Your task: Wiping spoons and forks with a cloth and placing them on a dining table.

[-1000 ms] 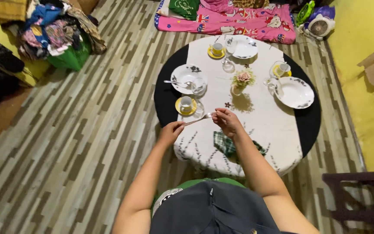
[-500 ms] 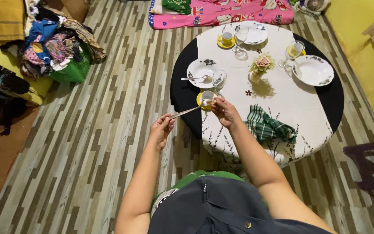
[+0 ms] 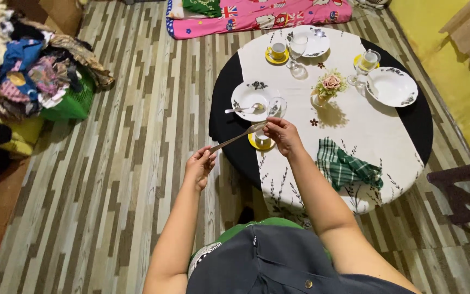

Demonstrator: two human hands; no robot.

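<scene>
- Head view: the left hand pinches the handle end of a fork; the right hand pinches its tines, just above the yellow saucer at the round table's left edge.
- Judgement: level, firm grips at both ends, kept clear of the glass beyond the saucer, suit this step best.

Both hands, left hand and right hand, hold a fork beside the round table.

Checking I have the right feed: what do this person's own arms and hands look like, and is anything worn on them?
Both arms are bare along their visible length: no sleeves, gloves, watch or bracelets show. The left hand and right hand carry no rings that can be made out. A dark cap brim hides the shoulders.
</scene>
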